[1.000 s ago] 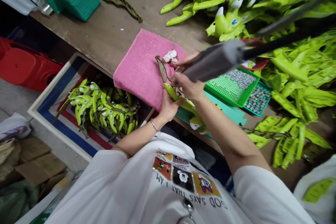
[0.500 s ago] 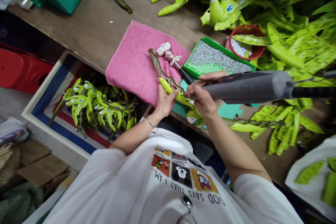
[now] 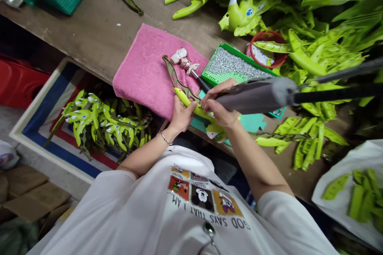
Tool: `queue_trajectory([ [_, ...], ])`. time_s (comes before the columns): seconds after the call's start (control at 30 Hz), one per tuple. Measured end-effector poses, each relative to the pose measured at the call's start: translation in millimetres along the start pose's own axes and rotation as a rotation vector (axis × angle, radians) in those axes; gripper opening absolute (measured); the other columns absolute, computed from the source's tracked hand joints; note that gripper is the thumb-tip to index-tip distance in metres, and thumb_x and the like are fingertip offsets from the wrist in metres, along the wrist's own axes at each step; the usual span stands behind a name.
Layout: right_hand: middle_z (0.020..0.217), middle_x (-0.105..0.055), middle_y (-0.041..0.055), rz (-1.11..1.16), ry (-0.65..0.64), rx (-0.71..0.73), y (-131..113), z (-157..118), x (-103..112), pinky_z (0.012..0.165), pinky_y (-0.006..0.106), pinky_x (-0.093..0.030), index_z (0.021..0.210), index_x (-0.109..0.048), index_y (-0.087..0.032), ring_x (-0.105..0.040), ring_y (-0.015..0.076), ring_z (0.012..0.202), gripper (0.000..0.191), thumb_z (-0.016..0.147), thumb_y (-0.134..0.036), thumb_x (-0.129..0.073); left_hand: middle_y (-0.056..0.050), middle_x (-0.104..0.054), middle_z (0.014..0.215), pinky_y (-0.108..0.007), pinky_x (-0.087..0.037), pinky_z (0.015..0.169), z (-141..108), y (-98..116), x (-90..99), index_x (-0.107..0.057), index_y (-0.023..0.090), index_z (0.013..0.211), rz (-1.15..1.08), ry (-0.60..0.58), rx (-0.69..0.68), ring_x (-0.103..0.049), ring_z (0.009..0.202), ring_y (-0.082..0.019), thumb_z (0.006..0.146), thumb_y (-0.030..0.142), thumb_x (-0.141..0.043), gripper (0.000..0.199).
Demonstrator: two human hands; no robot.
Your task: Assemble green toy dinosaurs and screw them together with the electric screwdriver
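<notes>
A: What are we gripping right now?

B: We're holding a lime piece (image 3: 187, 103) in our left hand (image 3: 179, 116), with its olive frame reaching up over a pink towel (image 3: 146, 71). Our left fingers (image 3: 184, 112) are curled closely around the lime part.

A: And the right side?

B: Our right hand (image 3: 217, 105) is gripping a grey tool (image 3: 254, 97), and its fingers (image 3: 214, 93) are wrapped around the thick barrel. A black cable (image 3: 335, 95) is running off toward the right. The hand is hiding the tool's tip, so we can't tell whether it's touching the piece.

A: Where are we working?

B: We're working over the near edge of the counter (image 3: 98, 28), with the piece just above a teal mat (image 3: 254, 123) and partly over the towel.

A: What's sitting around us?

B: A white rag (image 3: 179, 55) and a black handle (image 3: 203, 83) are lying on the towel, right beside the piece. A green tray (image 3: 236, 65) of silver studs is sitting just past our right hand, and a red basket (image 3: 266, 46) is standing beyond it among heaped lime parts (image 3: 317, 48). Below the counter's near edge, we're seeing more lime parts in a striped box (image 3: 101, 123).
</notes>
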State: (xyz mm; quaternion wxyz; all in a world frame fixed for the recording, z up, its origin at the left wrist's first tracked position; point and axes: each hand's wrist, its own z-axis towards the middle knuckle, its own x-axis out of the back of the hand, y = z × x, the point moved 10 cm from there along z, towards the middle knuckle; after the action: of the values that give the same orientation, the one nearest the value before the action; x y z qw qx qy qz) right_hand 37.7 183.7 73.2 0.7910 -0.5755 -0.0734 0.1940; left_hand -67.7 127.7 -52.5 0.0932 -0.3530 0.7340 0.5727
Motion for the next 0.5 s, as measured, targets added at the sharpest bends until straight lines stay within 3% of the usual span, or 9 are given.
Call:
queue_trajectory([
  [0.13,0.060,-0.062,-0.0069,0.014,0.114,0.170,-49.1,-10.1,16.6,0.049,0.031,-0.048,0.104,-0.064,-0.029,-0.055,0.0137,0.046,0.021,0.084,-0.028,-0.071,0.008,-0.054,0.083,-0.023,-0.049,0.067,0.4,3.4,0.0,-0.039,0.024,0.096,0.044,0.005,-0.011,-0.059,0.070,-0.007,0.066,0.040,-0.090,0.061],
  [0.23,0.057,-0.060,-0.0067,-0.029,0.158,0.192,-63.1,-19.2,24.9,0.046,0.032,-0.047,0.101,-0.065,-0.029,-0.053,0.0144,0.043,0.017,0.084,-0.028,-0.071,0.009,-0.054,0.082,-0.022,-0.050,0.069,0.9,6.5,-0.4,-0.040,0.024,0.095,0.048,0.009,-0.042,-0.058,0.069,-0.006,0.066,0.040,-0.090,0.060],
  [0.43,0.059,-0.060,-0.0072,-0.066,0.189,0.107,-38.3,-33.7,34.9,0.047,0.032,-0.048,0.098,-0.060,-0.029,-0.055,0.0150,0.044,0.021,0.082,-0.032,-0.074,0.009,-0.055,0.082,-0.022,-0.049,0.069,1.9,3.6,0.4,-0.040,0.024,0.096,0.053,0.019,-0.035,-0.060,0.071,-0.007,0.063,0.042,-0.092,0.064],
  [0.5,0.060,-0.060,-0.0064,-0.063,0.181,0.012,-21.7,-35.8,37.1,0.049,0.033,-0.049,0.094,-0.059,-0.028,-0.057,0.0158,0.046,0.024,0.079,-0.035,-0.076,0.008,-0.055,0.082,-0.023,-0.048,0.068,1.2,2.8,1.0,-0.039,0.024,0.095,0.047,0.028,-0.023,-0.061,0.071,-0.008,0.062,0.043,-0.092,0.065],
])
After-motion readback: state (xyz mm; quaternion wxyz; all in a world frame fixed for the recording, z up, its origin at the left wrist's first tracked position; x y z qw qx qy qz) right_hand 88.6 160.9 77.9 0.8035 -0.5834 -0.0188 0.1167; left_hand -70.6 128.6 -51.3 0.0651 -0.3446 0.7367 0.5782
